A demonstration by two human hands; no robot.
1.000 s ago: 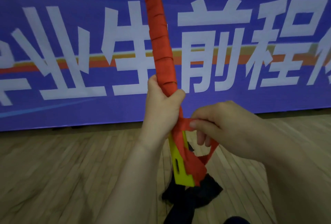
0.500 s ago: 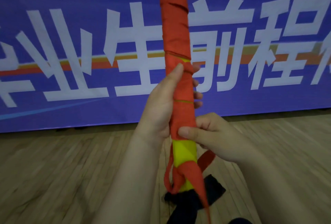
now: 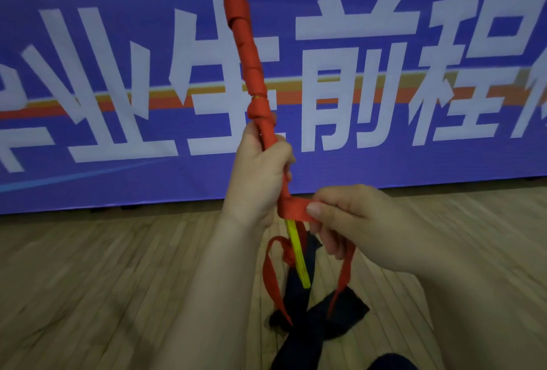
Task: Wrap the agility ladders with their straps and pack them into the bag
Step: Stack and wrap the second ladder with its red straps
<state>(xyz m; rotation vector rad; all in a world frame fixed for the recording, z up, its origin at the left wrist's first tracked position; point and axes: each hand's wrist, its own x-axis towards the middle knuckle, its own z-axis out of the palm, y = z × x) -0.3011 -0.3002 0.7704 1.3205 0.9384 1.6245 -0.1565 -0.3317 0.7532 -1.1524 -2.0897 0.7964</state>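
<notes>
**Ladder**: a long, thin bundle held in the air in front of the person. It is tilted. The upper end leans left and runs out of the top of the view, and the lower end points down toward the floor.
- Most of its length is covered by spiral turns of an orange-red strap. The turns overlap and show stepped edges.
- Just above the left hand, a thin line of yellow shows between two turns.
- Below the hands the bundle is bare: flat yellow rungs, stacked and seen edge-on.

**Left hand**: the fingers are curled round the wrapped bundle, gripping it just above the lowest turn.

**Right hand**: thumb and fingers pinch the strap just right of the bundle, where it leaves the bundle sideways as a flat band.
- A free tail hangs from under this hand and narrows to a point.
- A second length of strap loops down left of the rungs and also ends in a point.

**Bag**: dark navy cloth, lying crumpled on the floor directly below the ladder's lower end. The strap tips hang in front of it — whether they touch it cannot be told. Its opening and contents cannot be made out.

**Background**: a blue banner with large white characters and an orange stripe stands along the far edge of the wooden floor.
</notes>
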